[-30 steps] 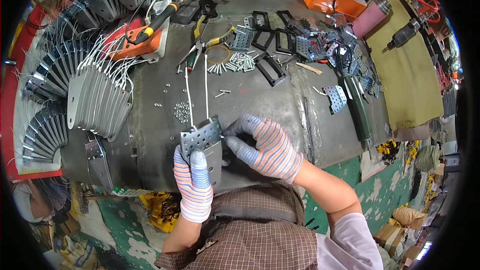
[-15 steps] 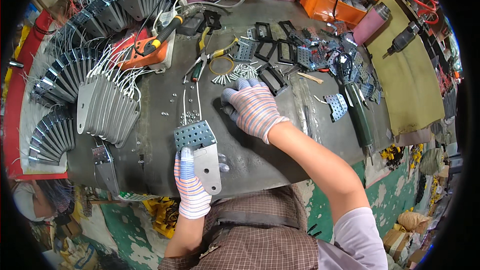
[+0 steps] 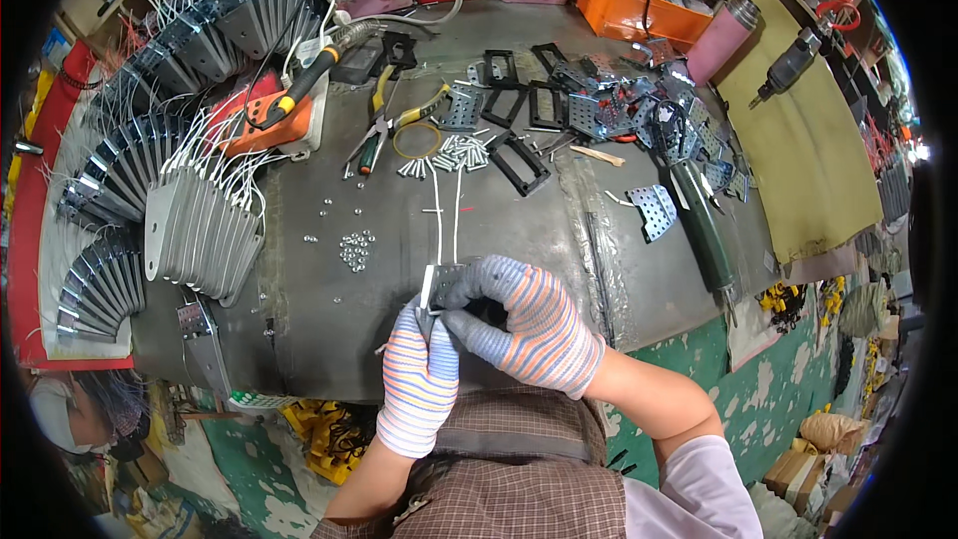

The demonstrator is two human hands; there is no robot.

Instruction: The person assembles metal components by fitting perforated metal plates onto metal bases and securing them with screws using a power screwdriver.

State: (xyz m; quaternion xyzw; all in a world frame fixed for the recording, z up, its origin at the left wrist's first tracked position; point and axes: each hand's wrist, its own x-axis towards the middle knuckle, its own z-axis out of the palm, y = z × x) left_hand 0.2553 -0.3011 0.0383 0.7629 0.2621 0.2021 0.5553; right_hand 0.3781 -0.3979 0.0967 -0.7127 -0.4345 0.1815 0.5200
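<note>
Just in front of my body, a metal plate assembly [image 3: 446,282] with a perforated face is tilted on edge, its two white wires stretching away over the bench. My left hand [image 3: 419,379] is closed round its near end. Fingers bent in a pinch, my right hand [image 3: 529,319] presses at the assembly's right side; anything small between the fingertips is hidden. Both hands wear striped knit gloves. Beyond the wires' ends lies a heap of small screws [image 3: 462,153]. Loose nuts [image 3: 355,252] are scattered to the left of the assembly.
Finished-looking grey plates with white wires [image 3: 205,230] stand in rows at left. Pliers [image 3: 379,125], black frames [image 3: 519,165] and a pile of perforated plates [image 3: 599,115] lie farther back. A green-handled power screwdriver [image 3: 702,225] rests at right, near an olive mat [image 3: 813,140].
My right hand has come back from the screw heap to the assembly. My left hand has lifted the assembly, turned it on edge and shifted it right; its wires moved along.
</note>
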